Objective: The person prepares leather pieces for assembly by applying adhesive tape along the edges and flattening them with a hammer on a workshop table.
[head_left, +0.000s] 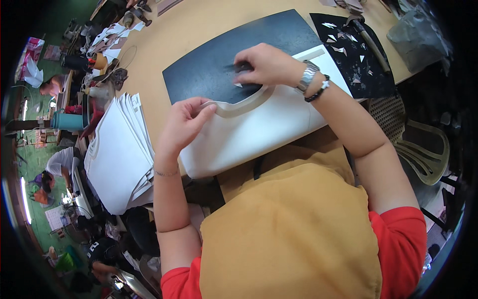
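Note:
A white, leather-like panel (pixel 259 132) with a curved cut-out along its far edge lies in front of me, partly over a dark board (pixel 214 65). A greyish strip (pixel 239 110) follows the curve. My left hand (pixel 186 122) pinches the panel's edge at the left end of the curve, thumb on top. My right hand (pixel 269 65) is curled just beyond the curve, above the board. Something dark and blurred shows between its fingers; its kind is hidden. A small white scrap (pixel 238 84) is just below those fingertips.
At left lies a stack of similar white panels (pixel 122 154). A black mat (pixel 351 60) at right bears white scraps and a hammer (pixel 371 45). Beyond it are a plastic bag (pixel 418 37) and a chair (pixel 423 149). Tools and scraps crowd the far left; other people sit there.

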Demonstrator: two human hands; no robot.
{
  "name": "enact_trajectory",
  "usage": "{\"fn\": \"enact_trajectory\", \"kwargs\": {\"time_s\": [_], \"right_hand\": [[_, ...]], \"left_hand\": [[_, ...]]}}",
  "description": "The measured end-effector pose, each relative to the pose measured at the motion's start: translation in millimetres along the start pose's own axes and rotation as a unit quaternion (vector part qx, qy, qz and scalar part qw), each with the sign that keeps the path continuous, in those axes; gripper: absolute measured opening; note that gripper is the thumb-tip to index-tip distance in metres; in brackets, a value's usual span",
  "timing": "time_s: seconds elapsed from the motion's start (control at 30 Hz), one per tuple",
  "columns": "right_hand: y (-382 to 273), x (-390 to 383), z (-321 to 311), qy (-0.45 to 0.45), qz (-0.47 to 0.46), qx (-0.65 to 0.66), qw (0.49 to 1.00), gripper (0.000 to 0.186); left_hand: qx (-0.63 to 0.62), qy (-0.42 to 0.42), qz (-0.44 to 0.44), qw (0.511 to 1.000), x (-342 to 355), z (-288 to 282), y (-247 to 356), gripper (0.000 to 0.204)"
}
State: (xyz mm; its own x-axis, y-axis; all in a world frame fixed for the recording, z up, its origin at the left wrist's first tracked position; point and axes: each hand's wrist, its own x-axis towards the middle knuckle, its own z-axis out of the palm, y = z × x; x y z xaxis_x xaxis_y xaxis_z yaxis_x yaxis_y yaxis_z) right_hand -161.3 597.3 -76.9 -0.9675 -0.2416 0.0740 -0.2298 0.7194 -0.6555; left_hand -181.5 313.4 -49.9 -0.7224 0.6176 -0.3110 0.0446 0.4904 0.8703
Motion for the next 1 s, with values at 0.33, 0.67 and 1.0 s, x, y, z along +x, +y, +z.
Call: {"fn": "enact_trajectory", "kwargs": {"time_s": [0.33, 0.67, 1.0], "right_hand": [[94.3, 10.6, -39.3, 0.086, 0.085, -0.193, 0.974, 0.028], [188.4, -143.1, -129.2, 0.182, 0.341, -0.301, 0.872, 0.034], [136.1, -137.4, -129.1, 0.211, 0.221, -0.017, 0.952, 0.053]], "left_hand": [[0.379, 0.108, 0.042, 0.918, 46.7, -49.5, -0.7, 0.030], [0.461, 0.239, -0.041, 0.854, 54.7, 74.7, -26.4, 0.093], [0.610, -0.131, 0.314, 0.716, 16.5, -53.4, -48.3, 0.082]]}}
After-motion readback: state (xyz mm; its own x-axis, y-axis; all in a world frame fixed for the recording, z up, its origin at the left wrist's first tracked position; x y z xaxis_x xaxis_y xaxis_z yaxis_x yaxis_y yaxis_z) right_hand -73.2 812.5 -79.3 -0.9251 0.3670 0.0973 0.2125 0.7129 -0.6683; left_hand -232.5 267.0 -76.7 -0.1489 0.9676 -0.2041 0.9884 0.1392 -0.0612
